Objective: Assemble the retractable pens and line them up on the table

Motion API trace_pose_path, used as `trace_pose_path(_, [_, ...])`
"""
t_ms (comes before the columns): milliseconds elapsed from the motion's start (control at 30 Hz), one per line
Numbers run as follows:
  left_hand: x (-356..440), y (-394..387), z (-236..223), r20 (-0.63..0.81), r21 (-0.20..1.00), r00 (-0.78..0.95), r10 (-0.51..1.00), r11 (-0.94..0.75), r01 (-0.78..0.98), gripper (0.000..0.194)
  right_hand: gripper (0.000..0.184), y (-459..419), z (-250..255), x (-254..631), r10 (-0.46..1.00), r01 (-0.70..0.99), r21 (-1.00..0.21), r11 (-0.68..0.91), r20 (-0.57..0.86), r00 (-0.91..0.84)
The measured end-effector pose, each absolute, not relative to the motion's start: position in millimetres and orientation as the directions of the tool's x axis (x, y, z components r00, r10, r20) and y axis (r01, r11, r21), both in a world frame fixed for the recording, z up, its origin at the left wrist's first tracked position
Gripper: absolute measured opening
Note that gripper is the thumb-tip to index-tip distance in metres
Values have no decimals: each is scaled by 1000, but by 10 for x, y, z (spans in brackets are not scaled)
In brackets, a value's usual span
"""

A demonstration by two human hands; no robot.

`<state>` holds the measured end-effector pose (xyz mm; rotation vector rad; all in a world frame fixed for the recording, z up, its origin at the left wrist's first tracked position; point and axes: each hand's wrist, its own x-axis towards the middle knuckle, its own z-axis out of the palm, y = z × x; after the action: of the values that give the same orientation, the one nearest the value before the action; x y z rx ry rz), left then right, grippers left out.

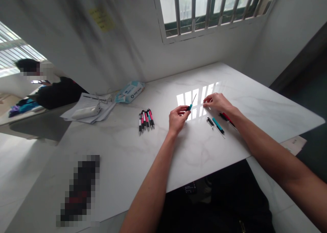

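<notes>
My left hand [178, 117] is closed around a teal pen part [191, 104] whose thin tip points up and to the right. My right hand [217, 102] rests on the white marble table [122, 151] with fingertips pinched on something small I cannot make out. Beside my right wrist lie a teal pen barrel [218, 125], a small black piece [210, 121] and a red and black pen [227, 118]. A row of several assembled pens [146, 120] lies to the left of my left hand.
A pack of wet wipes [129, 92] and a stack of papers [88, 111] with a white object on it sit at the table's far left. Another person [48, 86] sits beyond the left end. A barred window [212, 8] is above the far wall.
</notes>
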<state>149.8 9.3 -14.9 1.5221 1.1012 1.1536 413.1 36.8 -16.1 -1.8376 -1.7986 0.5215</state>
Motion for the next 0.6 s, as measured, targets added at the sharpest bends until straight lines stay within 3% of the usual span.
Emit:
trace_pose_path(100, [1484,101,-151,168,970,154,974,-191,152,22,15,364,-170,4091,997,803,-596,-2,62,49])
trace_pose_path(600, [1468,114,-169,171,965,152,974,-197,173,22,14,443,-238,4106,982,821,-570,11,161,98])
